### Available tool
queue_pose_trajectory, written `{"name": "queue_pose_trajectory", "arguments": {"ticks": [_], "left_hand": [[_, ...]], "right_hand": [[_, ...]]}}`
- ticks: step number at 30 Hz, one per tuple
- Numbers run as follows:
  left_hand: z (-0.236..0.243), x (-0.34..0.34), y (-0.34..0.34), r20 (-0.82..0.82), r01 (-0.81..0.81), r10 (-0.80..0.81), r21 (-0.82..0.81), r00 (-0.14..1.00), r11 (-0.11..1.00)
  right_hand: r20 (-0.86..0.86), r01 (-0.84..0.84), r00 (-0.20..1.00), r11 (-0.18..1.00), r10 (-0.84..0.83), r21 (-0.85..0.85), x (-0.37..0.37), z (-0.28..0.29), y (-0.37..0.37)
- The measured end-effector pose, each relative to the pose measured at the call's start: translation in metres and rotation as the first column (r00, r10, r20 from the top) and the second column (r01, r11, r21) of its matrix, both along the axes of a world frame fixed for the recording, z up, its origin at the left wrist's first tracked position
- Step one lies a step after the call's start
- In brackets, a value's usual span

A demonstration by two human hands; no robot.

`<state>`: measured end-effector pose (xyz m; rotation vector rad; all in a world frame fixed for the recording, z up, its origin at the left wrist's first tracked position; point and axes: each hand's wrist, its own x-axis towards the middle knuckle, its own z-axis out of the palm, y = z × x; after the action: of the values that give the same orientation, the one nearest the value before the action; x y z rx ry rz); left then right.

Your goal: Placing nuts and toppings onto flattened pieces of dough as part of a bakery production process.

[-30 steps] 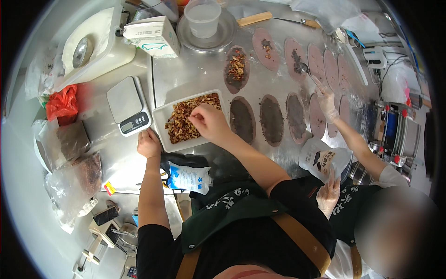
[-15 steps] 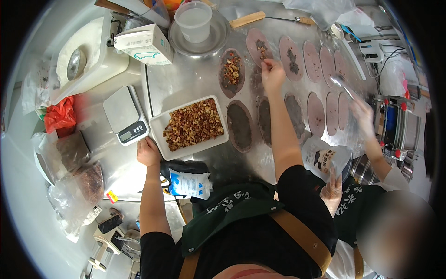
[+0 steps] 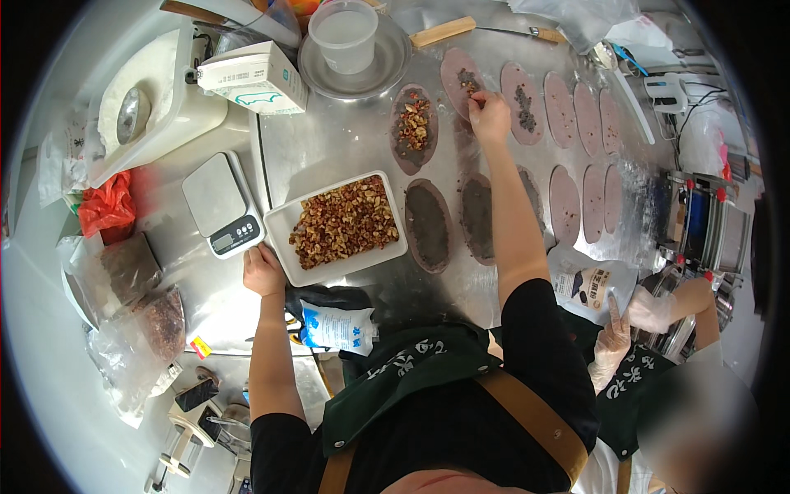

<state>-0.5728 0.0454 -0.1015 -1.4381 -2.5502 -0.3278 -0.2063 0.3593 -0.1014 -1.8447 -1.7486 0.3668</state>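
Note:
My right hand (image 3: pixel 490 115) is pinched at the near edge of a pale purple dough oval (image 3: pixel 455 67) in the back row. Dark filling and a few nut pieces (image 3: pixel 469 82) lie on that oval; whatever my fingertips hold is hidden. To its left, another dough oval (image 3: pixel 408 156) carries dark filling topped with chopped nuts (image 3: pixel 414 123). My left hand (image 3: pixel 263 270) rests in a loose fist between the digital scale (image 3: pixel 216 191) and a white tray (image 3: pixel 346 275). Chopped walnuts (image 3: pixel 341 222) fill the tray.
More dough ovals (image 3: pixel 562 206) lie in two rows, some spread with dark filling (image 3: pixel 428 226). At right, a co-worker's gloved hand (image 3: pixel 611 342) touches a pouch (image 3: pixel 594 288). A tub (image 3: pixel 344 37), carton (image 3: pixel 255 78), flour bin (image 3: pixel 206 132) and blue-white packet (image 3: pixel 337 328) surround the workspace.
My right hand has shifted slightly right, still by the same oval. The co-worker's far arm has drawn back toward the pouch, which has moved right. My left hand stays put.

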Motion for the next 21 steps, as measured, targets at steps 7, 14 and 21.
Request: {"name": "queue_pose_trajectory", "arguments": {"ticks": [7, 14, 21], "left_hand": [[0.000, 0.000, -0.001, 0.012, 0.004, -0.004, 0.015, 1.000, 1.000], [-0.001, 0.000, -0.001, 0.016, 0.010, -0.011, 0.028, 1.000, 1.000], [-0.002, 0.000, -0.001, 0.020, 0.011, -0.011, 0.031, 1.000, 0.999]], "right_hand": [[0.043, -0.032, 0.999, 0.999, 0.031, 0.016, 0.000, 0.003, 0.002], [-0.016, -0.029, 0.999, 1.000, 0.029, -0.012, 0.006, 0.000, 0.003], [-0.176, -0.032, 0.984, 0.999, 0.027, -0.023, 0.004, 0.007, 0.025]]}}
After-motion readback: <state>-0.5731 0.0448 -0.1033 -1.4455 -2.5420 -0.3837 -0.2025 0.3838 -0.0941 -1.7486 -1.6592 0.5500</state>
